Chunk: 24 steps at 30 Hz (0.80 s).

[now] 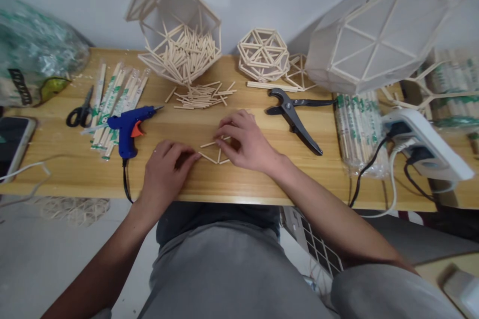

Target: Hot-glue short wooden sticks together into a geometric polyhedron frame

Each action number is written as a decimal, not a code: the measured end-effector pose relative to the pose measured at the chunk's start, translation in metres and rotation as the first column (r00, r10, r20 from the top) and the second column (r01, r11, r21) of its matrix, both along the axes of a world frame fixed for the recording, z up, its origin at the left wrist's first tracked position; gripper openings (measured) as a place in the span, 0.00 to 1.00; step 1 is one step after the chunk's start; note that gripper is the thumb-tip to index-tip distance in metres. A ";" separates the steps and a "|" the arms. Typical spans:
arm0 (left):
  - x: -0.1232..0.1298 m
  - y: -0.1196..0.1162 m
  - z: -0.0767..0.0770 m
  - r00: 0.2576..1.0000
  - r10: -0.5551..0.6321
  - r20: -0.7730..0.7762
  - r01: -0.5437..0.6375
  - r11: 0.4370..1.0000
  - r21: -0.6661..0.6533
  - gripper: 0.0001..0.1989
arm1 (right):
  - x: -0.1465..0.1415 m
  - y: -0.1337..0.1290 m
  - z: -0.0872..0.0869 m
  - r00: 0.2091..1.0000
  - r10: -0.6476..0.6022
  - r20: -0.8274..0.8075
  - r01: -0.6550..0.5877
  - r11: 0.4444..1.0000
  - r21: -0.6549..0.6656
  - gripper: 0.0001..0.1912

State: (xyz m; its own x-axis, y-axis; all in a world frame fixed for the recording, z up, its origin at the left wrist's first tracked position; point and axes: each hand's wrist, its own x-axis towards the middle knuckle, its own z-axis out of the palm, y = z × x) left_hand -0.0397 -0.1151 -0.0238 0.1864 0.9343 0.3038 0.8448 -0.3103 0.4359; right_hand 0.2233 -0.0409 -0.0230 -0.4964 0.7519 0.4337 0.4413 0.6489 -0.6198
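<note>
Short wooden sticks lie on the table between my hands in a small fan-like arrangement, one (208, 158) slanting toward my left hand and another (208, 144) just above it. My left hand (166, 169) rests low on the table, thumb and index finger closed at the outer end of the slanting stick. Over the right part of the arrangement, my right hand (245, 142) is closed in a pinch on a stick. Its fingers partly hide the sticks there. A blue glue gun (129, 127) with an orange trigger lies left of my hands, its nozzle pointing right.
Behind my hands are loose sticks (202, 95) and a stick-filled geometric frame (189, 55). A smaller stick frame (264, 55) and black cutters (294, 109) sit to the right. Scissors (82, 109), wrapped chopsticks (116, 94), a phone (15, 144) and a power strip (430, 144) flank the workspace.
</note>
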 end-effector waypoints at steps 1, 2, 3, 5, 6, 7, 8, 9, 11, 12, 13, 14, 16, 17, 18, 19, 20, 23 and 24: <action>0.001 0.000 0.000 1.000 -0.002 0.000 0.002 1.000 0.004 0.11 | -0.001 0.000 -0.001 1.000 0.019 0.009 -0.019 1.000 0.003 0.06; 0.002 0.000 0.001 1.000 -0.003 0.004 0.003 1.000 0.008 0.11 | -0.001 -0.001 -0.001 0.999 0.034 0.015 -0.034 0.999 0.006 0.06; 0.004 0.000 0.001 1.000 -0.004 0.009 0.004 1.000 0.010 0.11 | -0.001 -0.001 -0.002 0.999 0.047 0.020 -0.047 0.999 0.009 0.05; 0.006 0.000 0.002 1.000 -0.002 0.017 0.001 1.000 0.013 0.11 | -0.002 -0.002 -0.002 0.997 0.069 0.024 -0.069 0.997 0.018 0.04; 0.007 0.000 0.002 1.000 0.001 0.019 -0.001 1.000 0.014 0.11 | -0.002 -0.002 -0.002 0.997 0.078 0.025 -0.078 0.997 0.024 0.04; 0.007 0.000 0.002 1.000 0.004 0.021 -0.004 1.000 0.015 0.11 | -0.003 -0.003 -0.001 0.996 0.085 0.029 -0.086 0.996 0.027 0.03; 0.008 0.000 0.002 1.000 0.005 0.023 -0.005 1.000 0.016 0.11 | -0.004 -0.003 -0.001 0.995 0.090 0.036 -0.091 0.996 0.027 0.03; 0.008 0.000 0.002 1.000 0.002 0.025 -0.002 1.000 0.018 0.11 | -0.004 -0.004 -0.001 0.995 0.093 0.044 -0.094 0.995 0.026 0.03; 0.008 -0.001 0.002 1.000 -0.007 0.027 0.006 1.000 0.022 0.10 | -0.006 -0.005 -0.001 0.994 0.095 0.060 -0.097 0.995 0.023 0.04; 0.008 -0.001 0.002 1.000 -0.009 0.027 0.009 1.000 0.023 0.10 | -0.007 -0.005 -0.001 0.993 0.096 0.066 -0.098 0.995 0.022 0.04; 0.008 -0.001 0.002 1.000 -0.009 0.025 0.009 1.000 0.023 0.09 | -0.008 -0.006 -0.001 0.993 0.097 0.068 -0.099 0.995 0.023 0.05; 0.009 -0.002 0.003 1.000 -0.006 0.024 0.006 1.000 0.022 0.09 | -0.009 -0.006 -0.001 0.993 0.098 0.066 -0.100 0.995 0.027 0.05; 0.009 -0.002 0.003 1.000 -0.003 0.020 0.003 1.000 0.019 0.09 | -0.010 -0.006 -0.002 0.993 0.099 0.060 -0.101 0.994 0.037 0.06; 0.010 -0.001 0.003 1.000 -0.005 0.019 0.005 1.000 0.018 0.09 | -0.010 -0.006 -0.002 0.993 0.099 0.058 -0.101 0.994 0.040 0.06; 0.010 -0.001 0.003 1.000 -0.009 0.019 0.009 1.000 0.019 0.09 | -0.010 -0.006 -0.002 0.993 0.098 0.059 -0.100 0.994 0.040 0.06; 0.010 0.000 0.002 1.000 -0.014 0.020 0.013 1.000 0.019 0.09 | -0.010 -0.007 -0.002 0.993 0.096 0.061 -0.099 0.994 0.036 0.06; 0.010 0.000 0.002 1.000 -0.017 0.024 0.016 1.000 0.019 0.09 | -0.010 -0.007 -0.002 0.993 0.096 0.064 -0.098 0.995 0.029 0.06; 0.010 0.001 0.001 0.999 -0.014 0.041 0.014 1.000 0.005 0.09 | -0.010 -0.007 -0.002 0.993 0.093 0.069 -0.094 0.996 0.007 0.07; 0.010 0.001 0.001 0.999 -0.012 0.043 0.012 1.000 -0.001 0.09 | -0.010 -0.007 -0.002 0.993 0.094 0.068 -0.094 0.996 0.005 0.07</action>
State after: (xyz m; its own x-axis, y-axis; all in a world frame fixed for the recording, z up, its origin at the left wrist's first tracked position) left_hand -0.0293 -0.1145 -0.0228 0.1848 0.9324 0.3106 0.8215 -0.3201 0.4719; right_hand 0.2135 -0.0480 -0.0245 -0.5932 0.6971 0.4028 0.4192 0.6946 -0.5847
